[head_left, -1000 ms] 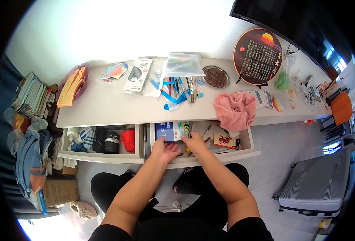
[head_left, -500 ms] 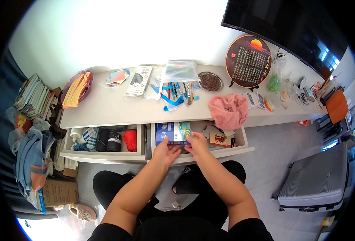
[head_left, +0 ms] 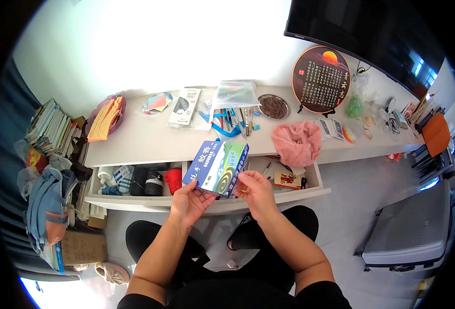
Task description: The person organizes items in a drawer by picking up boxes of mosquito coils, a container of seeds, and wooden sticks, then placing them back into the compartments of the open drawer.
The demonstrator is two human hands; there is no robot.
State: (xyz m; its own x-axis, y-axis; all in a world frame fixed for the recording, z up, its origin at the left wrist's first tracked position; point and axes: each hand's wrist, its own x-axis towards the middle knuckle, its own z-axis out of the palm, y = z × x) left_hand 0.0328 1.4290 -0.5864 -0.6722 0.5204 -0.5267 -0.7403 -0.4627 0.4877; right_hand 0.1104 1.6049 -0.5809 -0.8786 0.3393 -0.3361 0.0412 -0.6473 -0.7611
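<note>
A blue and green mosquito coil box (head_left: 218,167) with a spiral pictured on its front is held up, tilted, over the open right drawer (head_left: 310,191). My left hand (head_left: 190,204) grips its lower left corner, thumb on the front and fingers beneath. At the lower right end, my right hand (head_left: 257,192) closes on the box's edge. Behind the box, the drawer holds a small yellow and red booklet (head_left: 288,180) and some pens; the box hides the drawer's left part. In the open left drawer lie red yarn (head_left: 174,180) and black rolls (head_left: 154,184).
On the desk (head_left: 150,136) lie a pink fluffy cloth (head_left: 297,144), a round metal tray (head_left: 274,107), pens, blue ribbon and plastic packs. A round plaque (head_left: 321,80) stands behind. A grey suitcase (head_left: 410,224) is on the right; a blue backpack (head_left: 46,201) and books are left.
The mosquito coil box has come up out of the right drawer and turned, its front now tilted towards me. Both hands rose with it, my left shifting slightly left.
</note>
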